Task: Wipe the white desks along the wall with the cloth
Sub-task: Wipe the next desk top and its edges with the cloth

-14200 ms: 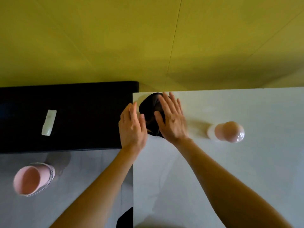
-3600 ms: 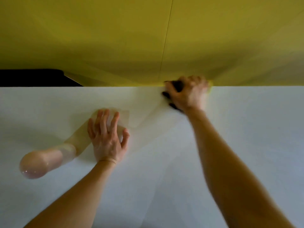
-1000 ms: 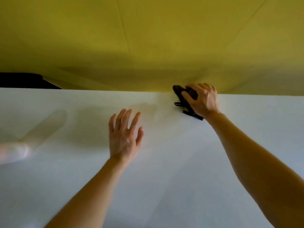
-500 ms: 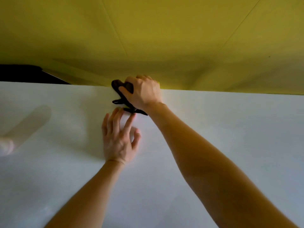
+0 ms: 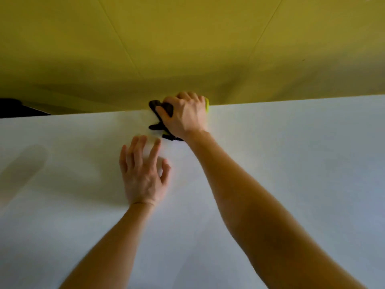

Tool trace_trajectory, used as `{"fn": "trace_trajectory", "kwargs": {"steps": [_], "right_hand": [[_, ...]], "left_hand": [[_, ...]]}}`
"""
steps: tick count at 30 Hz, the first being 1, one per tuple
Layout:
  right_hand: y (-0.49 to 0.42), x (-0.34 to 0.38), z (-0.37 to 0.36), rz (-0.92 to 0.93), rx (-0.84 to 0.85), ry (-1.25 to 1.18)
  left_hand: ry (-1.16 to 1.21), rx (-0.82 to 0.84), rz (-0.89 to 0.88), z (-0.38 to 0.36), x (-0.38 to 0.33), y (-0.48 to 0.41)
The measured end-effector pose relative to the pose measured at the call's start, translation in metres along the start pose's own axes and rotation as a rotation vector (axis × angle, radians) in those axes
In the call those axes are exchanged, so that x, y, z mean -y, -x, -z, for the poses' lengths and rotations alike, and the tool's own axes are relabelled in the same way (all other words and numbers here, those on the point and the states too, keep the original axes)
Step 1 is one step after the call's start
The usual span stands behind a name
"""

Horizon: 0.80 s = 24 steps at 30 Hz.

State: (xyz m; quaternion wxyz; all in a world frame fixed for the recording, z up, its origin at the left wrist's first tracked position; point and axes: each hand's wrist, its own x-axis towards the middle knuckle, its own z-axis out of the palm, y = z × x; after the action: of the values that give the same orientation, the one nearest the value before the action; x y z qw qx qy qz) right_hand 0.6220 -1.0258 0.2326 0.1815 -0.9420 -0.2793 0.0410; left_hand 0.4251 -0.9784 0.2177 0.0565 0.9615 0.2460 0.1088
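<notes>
Nearest the camera, two bare forearms reach forward over the white desk (image 5: 291, 163), the right one crossing diagonally from the lower right. The left hand (image 5: 143, 174) lies palm down on the desktop with its fingers spread and nothing under them; judged from the pose, it serves as a brace. Its fingertips (image 5: 141, 140) sit just beside the trailing corner of the cloth.

Farther out, the right hand (image 5: 185, 117) is closed over the dark cloth (image 5: 161, 113), its fingers curled down and pressing the bunched fabric onto the desk's back edge, right where the top meets the yellow wall (image 5: 187, 49). The cloth pokes out to the left of the knuckles and trails back toward the wrist, so its bulk lies on the hand's left side. The right hand is the working one, already on the cloth.

The back edge runs left to right across the view, and that is the line the next stroke probably follows. To the right the desktop stretches well clear.
</notes>
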Motion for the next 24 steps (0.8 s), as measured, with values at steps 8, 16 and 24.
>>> {"fn": "trace_trajectory", "kwargs": {"steps": [8,16,24], "right_hand": [[0.008,-0.119,0.038,-0.003,-0.036,-0.071],[0.011,-0.11,0.044,-0.347,-0.153,0.066],[-0.005,-0.027,0.002,0.147,0.081,-0.11]], "left_hand": [[0.009,-0.022,-0.002,0.001,-0.003,0.002],[0.009,-0.007,0.002,0.003,-0.003,0.001],[-0.007,-0.011,0.011,0.0,-0.005,0.0]]}}
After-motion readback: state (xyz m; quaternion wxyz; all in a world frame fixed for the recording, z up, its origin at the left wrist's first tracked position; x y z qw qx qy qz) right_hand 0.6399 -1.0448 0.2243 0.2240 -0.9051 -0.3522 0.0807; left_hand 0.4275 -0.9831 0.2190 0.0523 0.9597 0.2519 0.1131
